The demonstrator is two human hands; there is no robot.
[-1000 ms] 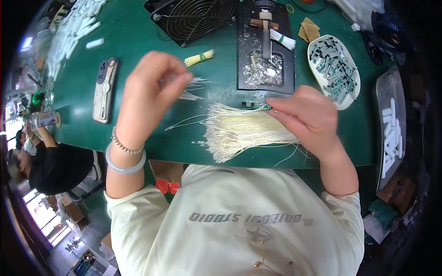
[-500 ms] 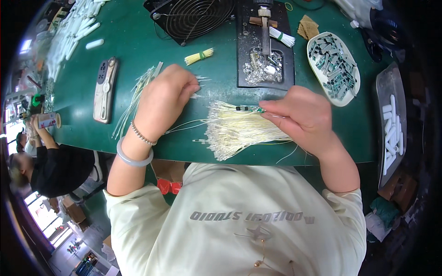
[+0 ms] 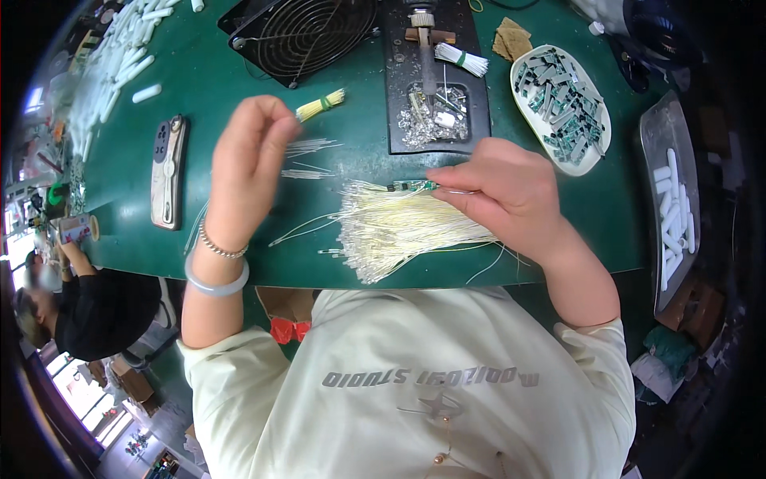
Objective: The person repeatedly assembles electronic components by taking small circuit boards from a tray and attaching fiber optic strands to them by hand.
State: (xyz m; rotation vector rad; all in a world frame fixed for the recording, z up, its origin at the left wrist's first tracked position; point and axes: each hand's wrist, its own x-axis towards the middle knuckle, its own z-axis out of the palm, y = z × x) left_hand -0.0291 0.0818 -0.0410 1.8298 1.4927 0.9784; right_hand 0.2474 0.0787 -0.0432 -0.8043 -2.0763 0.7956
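Observation:
My right hand [image 3: 515,195] pinches a small green circuit board [image 3: 412,185] between thumb and fingers, above the far edge of a thick bundle of yellow-white wires [image 3: 415,227]. A thin wire-like piece also shows at those fingertips. My left hand [image 3: 251,160] is raised over the table to the left, its thumb and fingers drawn together; what they hold, if anything, I cannot make out. Beside it lie loose thin white wires [image 3: 313,147]. Just beyond is a small yellow wire bundle [image 3: 321,104] tied with a green band. More wire strands are partly hidden by my left forearm.
A soldering iron [image 3: 428,64] stands over a black tray [image 3: 399,136] of metal scraps. Farther back is a black fan [image 3: 315,36]. On the right are a white dish [image 3: 586,168] of circuit boards and a bin of white tubes [image 3: 674,215]. A phone [image 3: 167,172] lies left.
My left hand has moved away from the loose wires, left and slightly farther out. My right hand still holds the circuit board over the wire bundle. The whole view has shifted a little.

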